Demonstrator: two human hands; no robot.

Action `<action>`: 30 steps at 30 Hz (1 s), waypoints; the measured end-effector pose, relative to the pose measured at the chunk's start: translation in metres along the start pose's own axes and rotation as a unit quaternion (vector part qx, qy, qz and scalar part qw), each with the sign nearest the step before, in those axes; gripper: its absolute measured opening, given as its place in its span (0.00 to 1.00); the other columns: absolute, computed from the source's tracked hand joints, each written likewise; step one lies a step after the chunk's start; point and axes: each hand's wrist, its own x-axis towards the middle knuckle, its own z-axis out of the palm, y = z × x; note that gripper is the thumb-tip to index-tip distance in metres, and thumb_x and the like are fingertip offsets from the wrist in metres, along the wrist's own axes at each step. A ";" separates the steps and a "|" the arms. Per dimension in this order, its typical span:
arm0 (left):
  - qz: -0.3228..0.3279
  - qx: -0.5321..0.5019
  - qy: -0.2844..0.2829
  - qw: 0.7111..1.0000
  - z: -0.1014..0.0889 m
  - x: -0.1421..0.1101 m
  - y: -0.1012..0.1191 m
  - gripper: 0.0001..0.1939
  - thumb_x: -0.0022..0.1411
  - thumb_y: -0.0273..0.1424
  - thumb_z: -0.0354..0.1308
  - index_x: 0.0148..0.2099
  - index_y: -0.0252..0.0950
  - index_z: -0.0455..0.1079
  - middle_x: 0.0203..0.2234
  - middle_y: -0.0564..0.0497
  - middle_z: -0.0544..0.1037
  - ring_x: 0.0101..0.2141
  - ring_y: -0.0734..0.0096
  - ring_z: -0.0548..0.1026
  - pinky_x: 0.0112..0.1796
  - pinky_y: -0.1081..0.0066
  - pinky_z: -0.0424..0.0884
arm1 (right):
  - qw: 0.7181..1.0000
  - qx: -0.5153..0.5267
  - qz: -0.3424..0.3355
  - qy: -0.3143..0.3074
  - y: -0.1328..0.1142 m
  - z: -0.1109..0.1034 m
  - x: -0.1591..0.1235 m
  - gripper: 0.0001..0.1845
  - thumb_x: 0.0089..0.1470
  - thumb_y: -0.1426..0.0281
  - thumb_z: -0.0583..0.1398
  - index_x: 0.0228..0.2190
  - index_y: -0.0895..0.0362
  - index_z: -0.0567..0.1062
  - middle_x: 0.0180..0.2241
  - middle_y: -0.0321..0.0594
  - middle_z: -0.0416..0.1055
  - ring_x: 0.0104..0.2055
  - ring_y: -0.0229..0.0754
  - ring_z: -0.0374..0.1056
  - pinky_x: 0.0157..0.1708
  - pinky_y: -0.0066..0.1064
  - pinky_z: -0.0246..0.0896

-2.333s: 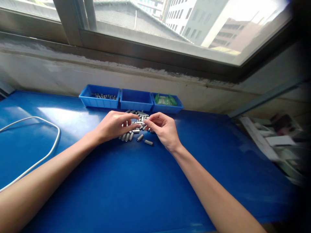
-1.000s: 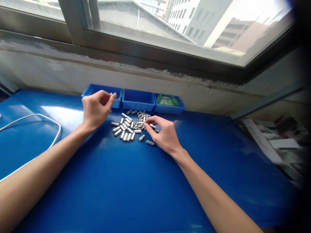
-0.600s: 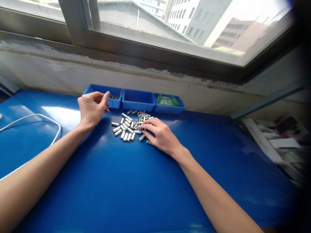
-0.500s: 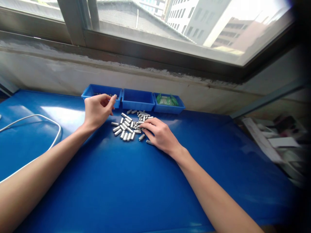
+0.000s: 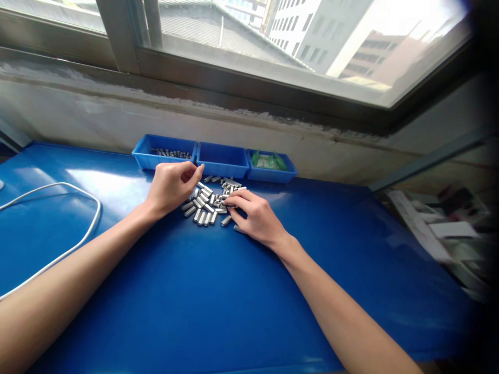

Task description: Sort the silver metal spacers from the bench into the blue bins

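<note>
Short silver hexagonal metal pieces [image 5: 204, 201], like long coupling nuts, lie in a loose pile on the blue table. My left hand [image 5: 171, 186] is over the pile's left edge, just in front of the left bin. Its thumb and fingertips are pinched together; anything between them is too small to make out. My right hand [image 5: 251, 214] rests at the pile's right side, its thumb and fingers closed among the pieces. Whatever its fingertips grip is hidden.
Behind the pile stand three blue bins in a row: a left bin [image 5: 142, 160] with small screw-like parts, a middle bin [image 5: 222, 169], and a right bin [image 5: 268, 175] with green plastic packets. A white cable [image 5: 83, 239] curves across the left. A window ledge runs behind.
My left hand has come away from the left bin, moving right and toward me to the pile, so the parts in that bin now show. My right hand has barely moved.
</note>
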 end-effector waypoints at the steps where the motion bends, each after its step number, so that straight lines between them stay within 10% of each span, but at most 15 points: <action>1: 0.003 0.001 0.000 1.000 0.000 0.000 0.000 0.20 0.68 0.38 0.57 0.24 0.35 0.72 0.16 0.55 0.72 0.18 0.78 0.66 0.25 0.72 0.58 | 1.000 0.001 0.000 -0.001 0.000 0.000 0.000 0.10 0.61 0.78 0.58 0.41 0.56 0.77 0.45 0.46 0.76 0.46 0.45 0.74 0.48 0.37 0.71; 16: 0.021 0.013 -0.013 1.000 0.003 -0.003 -0.003 0.21 0.68 0.36 0.55 0.22 0.35 0.68 0.15 0.55 0.69 0.18 0.78 0.63 0.25 0.72 0.56 | 0.999 -0.036 -0.007 -0.012 -0.001 0.002 0.001 0.10 0.64 0.76 0.57 0.43 0.58 0.78 0.43 0.47 0.78 0.45 0.47 0.75 0.48 0.39 0.72; 23: 0.036 -0.021 -0.031 0.999 0.001 -0.001 0.003 0.20 0.68 0.36 0.56 0.24 0.34 0.71 0.16 0.55 0.71 0.18 0.78 0.65 0.25 0.73 0.58 | 0.994 0.037 0.031 0.096 -0.008 -0.001 0.002 0.09 0.62 0.75 0.60 0.42 0.54 0.79 0.43 0.42 0.81 0.45 0.44 0.77 0.49 0.37 0.72; 30: 0.025 -0.166 -0.132 0.977 -0.005 0.001 0.017 0.13 0.66 0.35 0.58 0.34 0.32 0.78 0.21 0.52 0.78 0.21 0.77 0.71 0.25 0.77 0.65 | 0.901 0.293 0.241 0.211 -0.013 -0.001 0.012 0.10 0.52 0.63 0.70 0.35 0.54 0.80 0.34 0.37 0.80 0.36 0.41 0.77 0.38 0.31 0.73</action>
